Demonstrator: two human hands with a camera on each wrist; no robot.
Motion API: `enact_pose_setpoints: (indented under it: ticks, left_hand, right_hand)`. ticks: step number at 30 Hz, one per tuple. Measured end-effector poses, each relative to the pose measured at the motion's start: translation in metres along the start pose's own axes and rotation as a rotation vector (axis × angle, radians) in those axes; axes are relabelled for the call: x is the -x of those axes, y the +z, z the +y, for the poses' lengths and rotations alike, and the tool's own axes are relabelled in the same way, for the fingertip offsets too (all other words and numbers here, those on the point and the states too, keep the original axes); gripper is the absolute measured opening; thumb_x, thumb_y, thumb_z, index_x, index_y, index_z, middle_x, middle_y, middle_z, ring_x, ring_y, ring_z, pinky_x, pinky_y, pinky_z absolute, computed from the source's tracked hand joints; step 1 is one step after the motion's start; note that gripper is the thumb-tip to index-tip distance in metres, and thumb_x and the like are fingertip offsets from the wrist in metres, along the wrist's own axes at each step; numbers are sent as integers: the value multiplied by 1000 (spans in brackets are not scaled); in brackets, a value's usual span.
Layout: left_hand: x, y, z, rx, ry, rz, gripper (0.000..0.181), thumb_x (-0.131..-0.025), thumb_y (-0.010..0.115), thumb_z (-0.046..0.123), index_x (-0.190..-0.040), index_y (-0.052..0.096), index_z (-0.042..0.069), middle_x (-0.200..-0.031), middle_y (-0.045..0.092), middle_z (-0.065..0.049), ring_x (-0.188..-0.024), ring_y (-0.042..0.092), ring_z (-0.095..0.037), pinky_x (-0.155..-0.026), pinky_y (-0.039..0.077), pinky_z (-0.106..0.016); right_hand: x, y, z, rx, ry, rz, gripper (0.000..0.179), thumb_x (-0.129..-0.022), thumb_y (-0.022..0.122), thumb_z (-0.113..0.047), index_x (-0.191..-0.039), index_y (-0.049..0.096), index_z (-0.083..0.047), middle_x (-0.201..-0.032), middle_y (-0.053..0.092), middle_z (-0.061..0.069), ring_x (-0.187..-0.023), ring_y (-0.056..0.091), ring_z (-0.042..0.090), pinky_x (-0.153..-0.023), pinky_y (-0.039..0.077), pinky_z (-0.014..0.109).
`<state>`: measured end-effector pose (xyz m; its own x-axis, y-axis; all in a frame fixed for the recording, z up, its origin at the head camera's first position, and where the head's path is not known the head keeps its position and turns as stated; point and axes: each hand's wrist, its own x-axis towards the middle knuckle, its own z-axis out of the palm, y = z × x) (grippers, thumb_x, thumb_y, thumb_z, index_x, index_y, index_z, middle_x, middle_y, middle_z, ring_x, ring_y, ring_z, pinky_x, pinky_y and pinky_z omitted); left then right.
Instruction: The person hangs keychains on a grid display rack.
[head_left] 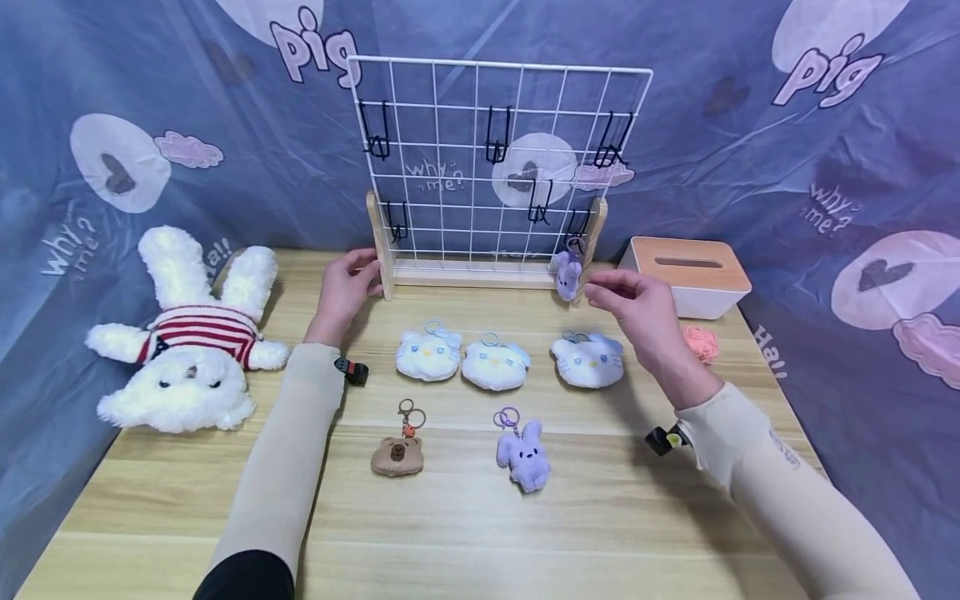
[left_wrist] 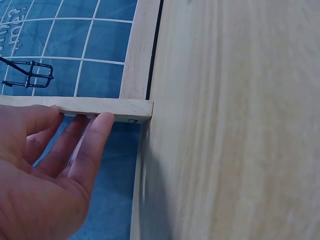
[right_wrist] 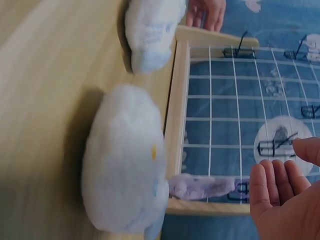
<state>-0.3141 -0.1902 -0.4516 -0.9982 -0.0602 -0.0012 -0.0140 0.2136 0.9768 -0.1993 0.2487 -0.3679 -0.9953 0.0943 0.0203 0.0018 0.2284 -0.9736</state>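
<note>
Wooden table [head_left: 600,517]: L hand [head_left: 347,287] steadies grid rack [head_left: 491,167]

Plenty of bare table [head_left: 600,533] in front of the wire grid rack [head_left: 495,167], nearest the camera. Closer to the rack, three white cat plushies [head_left: 497,364] block the middle. Tissue box [head_left: 690,275] crowds the rack's right; big white bunny [head_left: 187,333] hogs the left.
</note>
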Motion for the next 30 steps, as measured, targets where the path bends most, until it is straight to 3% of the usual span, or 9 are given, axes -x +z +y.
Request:
enact_pose_setpoints:
  ticks: [4, 9, 15, 18, 25, 30]
  left_hand:
    - [1, 0, 0, 3, 3, 1, 40, -116, 63, 17, -154, 65, 3, -147, 65, -25, -120, 72, -22, -101, 72, -29]
    - [-1, 0, 0, 5, 10, 13, 38, -116, 64, 16, -152, 67, 3, -143, 66, -24, -113, 72, -16, -92, 72, -21]
    - [-2, 0, -1, -4, 7, 10, 38, -116, 63, 16, -151, 67, 3, -144, 67, -24, -116, 73, -19, -91, 72, -21]
    - [-2, 0, -2, -15, 6, 8, 38, -116, 63, 16, -152, 66, 3, -145, 66, -24, -118, 73, -20, -92, 72, -21]
    - [-1, 0, -2, -10, 1, 11, 39, -116, 63, 17, -153, 66, 4, -145, 66, -23, -118, 73, -20, -94, 72, -23]
    - [-1, 0, -1, -9, -1, 10, 39, -116, 63, 16, -153, 66, 4, -145, 66, -23, -119, 73, -22, -96, 72, -26]
  right_hand:
    - [12, 7, -2, 41, -5, -37, 39, -104, 81, -12, -136, 72, 8, -100, 78, -21, -92, 75, -2, -89, 67, 11]
    - [24, 15, -4, 70, -17, -71, 40, -104, 82, -16, -136, 73, 6, -103, 77, -22, -98, 73, -1, -89, 64, 10]
    - [35, 24, 0, 65, -10, -119, 37, -104, 81, -12, -135, 73, 7, -103, 78, -20, -101, 74, -1, -91, 64, 11]
    - [40, 29, 4, 78, -6, -143, 36, -104, 80, -10, -134, 73, 8, -107, 81, -13, -100, 75, -1, -91, 65, 12]
    - [51, 40, 15, 169, -17, -199, 34, -101, 83, -11, -131, 76, 6, -122, 82, 18, -95, 72, 2, -85, 63, 13]
    - [58, 47, 24, 202, -4, -242, 32, -100, 84, -10, -128, 78, 3, -125, 82, 22, -95, 71, 4, -81, 61, 14]
